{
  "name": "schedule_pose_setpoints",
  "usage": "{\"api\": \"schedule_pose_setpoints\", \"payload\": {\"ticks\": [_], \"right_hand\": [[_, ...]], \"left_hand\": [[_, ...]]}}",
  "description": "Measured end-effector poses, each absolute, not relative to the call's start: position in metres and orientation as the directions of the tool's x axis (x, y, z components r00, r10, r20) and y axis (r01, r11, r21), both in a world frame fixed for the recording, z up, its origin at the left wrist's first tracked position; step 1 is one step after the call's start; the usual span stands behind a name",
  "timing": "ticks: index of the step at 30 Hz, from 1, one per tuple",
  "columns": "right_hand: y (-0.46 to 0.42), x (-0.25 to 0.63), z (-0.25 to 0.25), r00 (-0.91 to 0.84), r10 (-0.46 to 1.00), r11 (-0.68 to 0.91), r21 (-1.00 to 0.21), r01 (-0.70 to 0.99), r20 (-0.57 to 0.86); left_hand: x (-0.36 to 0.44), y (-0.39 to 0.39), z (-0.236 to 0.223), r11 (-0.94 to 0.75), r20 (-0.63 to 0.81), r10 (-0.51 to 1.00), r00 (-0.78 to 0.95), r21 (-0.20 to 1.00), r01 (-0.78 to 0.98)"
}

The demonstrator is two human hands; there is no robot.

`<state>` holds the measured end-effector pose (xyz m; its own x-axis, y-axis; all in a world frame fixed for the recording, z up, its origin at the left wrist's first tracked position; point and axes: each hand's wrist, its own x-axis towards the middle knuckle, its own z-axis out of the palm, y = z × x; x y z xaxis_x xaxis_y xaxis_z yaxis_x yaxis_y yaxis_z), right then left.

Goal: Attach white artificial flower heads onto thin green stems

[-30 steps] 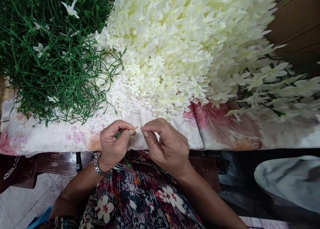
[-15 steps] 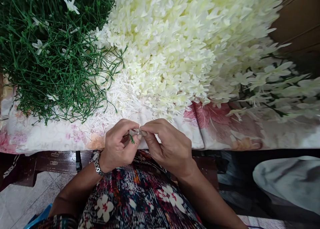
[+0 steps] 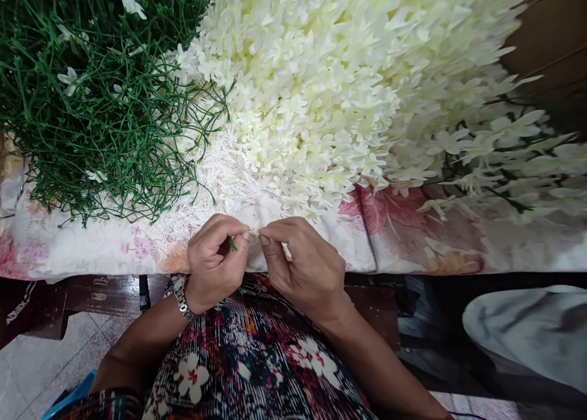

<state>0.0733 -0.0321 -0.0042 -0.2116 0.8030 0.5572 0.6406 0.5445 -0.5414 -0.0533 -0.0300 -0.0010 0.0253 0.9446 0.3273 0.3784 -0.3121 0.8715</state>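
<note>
At the near edge of the table, my left hand [image 3: 216, 252] is closed in a pinch on a green plastic stem [image 3: 233, 244], most of it hidden by the fingers. My right hand [image 3: 306, 261] pinches with thumb and forefinger just beside it. A tiny whitish piece [image 3: 254, 231] shows between the two sets of fingertips, too small to make out clearly. Beyond the hands lies a heap of thin white strands [image 3: 224, 169]. A tangled pile of green plastic stems [image 3: 114, 120] is at the left, and a large mass of cream-white artificial flowers [image 3: 312, 96] fills the middle.
A floral-patterned cloth [image 3: 92, 249] covers the table. Finished-looking white flower sprays [image 3: 509, 145] with green stems lie at the right. Below the table edge at the right is a rounded pale grey object [image 3: 527, 328]. A brown surface [image 3: 550, 35] stands at the back right.
My hands have drawn slightly apart, the left one shifting a little leftward. Less of the green stem shows at the left fingers. The piles look unchanged.
</note>
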Motion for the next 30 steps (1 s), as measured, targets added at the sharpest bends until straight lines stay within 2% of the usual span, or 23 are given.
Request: {"api": "schedule_pose_setpoints", "payload": {"ticks": [6,14,18,22,26,30], "right_hand": [[-0.033,0.074,-0.006,-0.173,0.804,0.537,-0.569,0.623,0.569],[-0.034,0.081,-0.005,-0.086,0.885,0.441,-0.762,0.474,0.458],[-0.032,0.085,-0.003,-0.063,0.912,0.386,-0.794,0.469,0.406],[-0.031,0.092,-0.003,-0.043,0.911,0.373,-0.775,0.509,0.41],[-0.032,0.103,-0.005,0.012,0.921,0.314,-0.758,0.572,0.39],[-0.034,0.109,-0.006,0.038,0.933,0.278,-0.782,0.558,0.358]], "left_hand": [[-0.052,-0.031,-0.002,-0.286,0.298,0.954,0.024,0.888,0.359],[-0.052,-0.03,0.003,-0.192,0.205,0.979,-0.019,0.94,0.281],[-0.054,-0.027,0.006,-0.194,0.194,0.981,0.025,0.945,0.263],[-0.056,-0.024,0.005,-0.188,0.185,0.982,0.046,0.904,0.384],[-0.055,-0.021,0.0,-0.256,0.196,0.966,0.167,0.79,0.557],[-0.051,-0.02,0.001,-0.305,0.181,0.951,0.251,0.683,0.663]]}}
